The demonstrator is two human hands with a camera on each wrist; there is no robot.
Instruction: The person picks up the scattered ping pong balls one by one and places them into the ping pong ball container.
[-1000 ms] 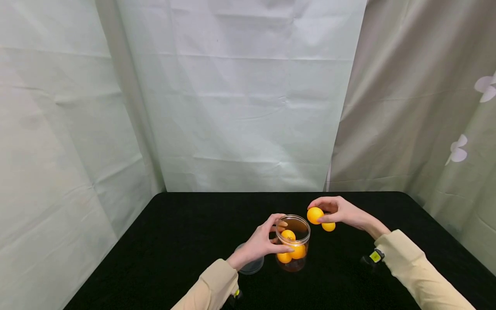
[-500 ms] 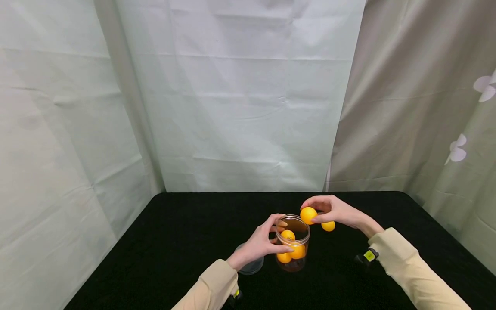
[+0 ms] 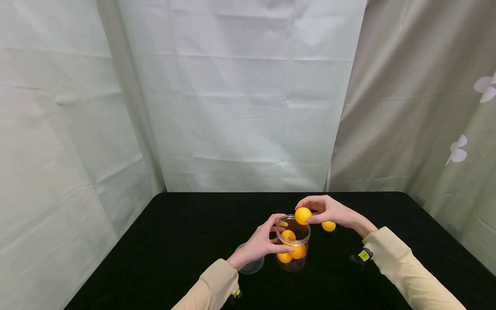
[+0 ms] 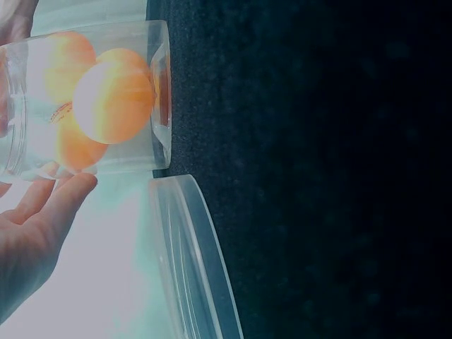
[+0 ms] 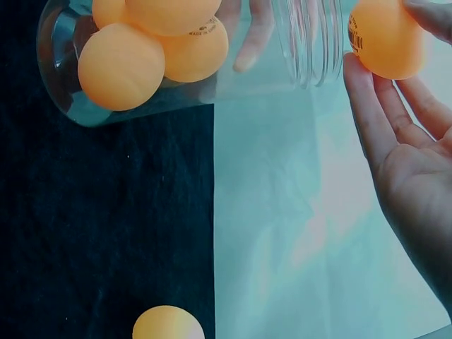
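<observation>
A clear plastic jar point(image 3: 293, 263) stands upright on the black table with its mouth uncovered. Several orange ping-pong balls point(image 4: 116, 106) lie inside it. My left hand point(image 3: 264, 241) grips the jar from the left, thumb in front and fingers curled round the far side. Between thumb and fingertips, my right hand point(image 3: 332, 212) pinches another orange ping-pong ball point(image 3: 303, 215), over the right side of the jar's rim. Printed lettering shows on that held ball in the right wrist view. One more loose ping-pong ball point(image 3: 328, 226) lies on the table, below the right hand.
A round clear lid point(image 3: 252, 266) lies on the table just left of the jar, partly behind the left wrist. The black tabletop point(image 3: 186, 241) reaches back to pale hanging curtains point(image 3: 240, 107) at its far edge and sides.
My right hand has carried the pinched ping-pong ball leftward, from beside the jar to above its rim. The left hand and the jar have stayed put.
</observation>
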